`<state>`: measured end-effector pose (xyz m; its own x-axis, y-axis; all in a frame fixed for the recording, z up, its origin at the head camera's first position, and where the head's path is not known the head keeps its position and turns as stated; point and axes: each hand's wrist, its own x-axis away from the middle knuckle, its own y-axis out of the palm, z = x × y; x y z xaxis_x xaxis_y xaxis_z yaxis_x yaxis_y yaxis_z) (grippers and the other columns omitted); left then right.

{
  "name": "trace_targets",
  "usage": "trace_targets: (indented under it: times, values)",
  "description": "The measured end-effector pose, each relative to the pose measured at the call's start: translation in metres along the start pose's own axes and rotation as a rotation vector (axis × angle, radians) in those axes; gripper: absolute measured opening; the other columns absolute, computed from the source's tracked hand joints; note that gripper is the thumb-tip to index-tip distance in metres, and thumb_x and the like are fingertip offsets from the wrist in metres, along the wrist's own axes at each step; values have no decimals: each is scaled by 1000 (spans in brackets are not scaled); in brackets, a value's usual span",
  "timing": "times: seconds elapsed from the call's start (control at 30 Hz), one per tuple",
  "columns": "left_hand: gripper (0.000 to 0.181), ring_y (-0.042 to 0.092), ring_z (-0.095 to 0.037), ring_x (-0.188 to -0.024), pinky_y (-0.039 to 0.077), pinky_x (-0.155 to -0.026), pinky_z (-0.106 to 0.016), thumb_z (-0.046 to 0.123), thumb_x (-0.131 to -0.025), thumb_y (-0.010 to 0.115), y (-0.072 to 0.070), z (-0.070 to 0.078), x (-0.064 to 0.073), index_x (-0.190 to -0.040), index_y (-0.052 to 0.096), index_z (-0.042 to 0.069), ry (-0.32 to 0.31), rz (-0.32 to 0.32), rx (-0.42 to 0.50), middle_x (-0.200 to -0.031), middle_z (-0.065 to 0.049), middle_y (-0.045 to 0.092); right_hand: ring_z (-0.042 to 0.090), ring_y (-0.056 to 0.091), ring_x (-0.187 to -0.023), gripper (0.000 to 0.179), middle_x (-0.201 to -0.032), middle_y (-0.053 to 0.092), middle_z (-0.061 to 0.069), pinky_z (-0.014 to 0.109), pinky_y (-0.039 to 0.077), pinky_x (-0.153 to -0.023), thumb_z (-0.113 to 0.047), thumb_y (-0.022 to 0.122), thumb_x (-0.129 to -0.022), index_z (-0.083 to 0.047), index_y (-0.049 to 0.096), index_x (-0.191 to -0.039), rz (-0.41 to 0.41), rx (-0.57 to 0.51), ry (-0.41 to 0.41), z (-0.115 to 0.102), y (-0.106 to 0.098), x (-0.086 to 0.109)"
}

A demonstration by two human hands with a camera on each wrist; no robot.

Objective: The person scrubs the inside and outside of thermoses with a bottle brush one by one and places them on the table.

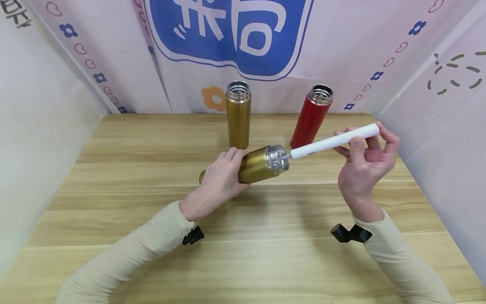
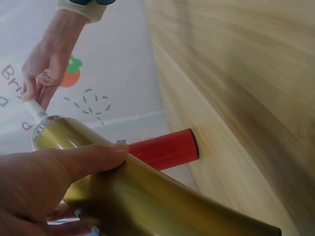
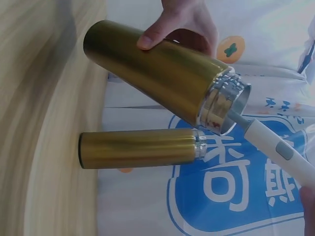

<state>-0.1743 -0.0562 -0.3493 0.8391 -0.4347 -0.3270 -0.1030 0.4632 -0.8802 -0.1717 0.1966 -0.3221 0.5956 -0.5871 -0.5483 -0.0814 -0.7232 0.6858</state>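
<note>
A gold vacuum flask (image 1: 258, 164) lies tilted over the table, its open steel mouth (image 3: 224, 102) to the right. My left hand (image 1: 220, 177) grips it around the body; in the left wrist view the thumb lies along its side. With my right hand (image 1: 366, 166) I pinch a slim white-handled tool (image 1: 334, 141) between thumb and fingers. Its thin grey shaft (image 3: 239, 118) enters the flask's mouth, and the far end is hidden inside. The white handle has a grey oval mark near the shaft.
Behind the tilted flask stands a second gold flask (image 1: 238, 120), uncapped and upright. Right of that is an uncapped red flask (image 1: 309, 120), near the right hand. The wooden table (image 1: 265, 253) ends at a printed cloth wall (image 1: 193, 88), with white walls on both sides.
</note>
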Motion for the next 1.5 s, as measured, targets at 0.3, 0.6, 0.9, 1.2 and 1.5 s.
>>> trace_targets:
  times: [0.3,0.6,0.9,1.2,1.5]
  values:
    - [78,59,-28,-90,56,-65,-43,23,-59,90,-6,0,-2,-126,52,8,34,25,-57,-108,-9,59,38,65,-65,38,-79,62,27,41,57,-54,15,63,-79,5,42,-109,56,-28,-7,-17,-1,-15]
    - [81,59,-28,-93,57,-65,-43,25,-61,89,-8,-3,-1,-129,49,8,25,4,-58,-110,-9,58,40,64,-62,37,-76,61,29,42,56,-52,14,65,-78,7,43,-107,88,-47,-35,-24,-2,-24]
    - [78,59,-28,-93,56,-64,-43,25,-60,90,-12,-5,0,-126,51,8,20,0,-66,-110,-9,58,39,63,-59,34,-74,61,28,41,56,-51,16,62,-80,8,42,-107,106,-70,-30,-29,2,-26]
    - [76,58,-28,-90,56,-66,-44,22,-60,90,-9,-7,-2,-124,52,7,13,12,-48,-109,-10,58,39,64,-62,36,-76,61,27,42,56,-52,13,64,-80,6,41,-107,91,-48,-25,-27,5,-22]
    - [77,58,-29,-91,56,-64,-44,21,-60,90,-5,-7,-3,-126,52,8,17,13,-52,-110,-10,59,37,66,-63,37,-77,61,26,41,56,-52,11,64,-81,4,41,-108,104,-42,19,-16,3,-12]
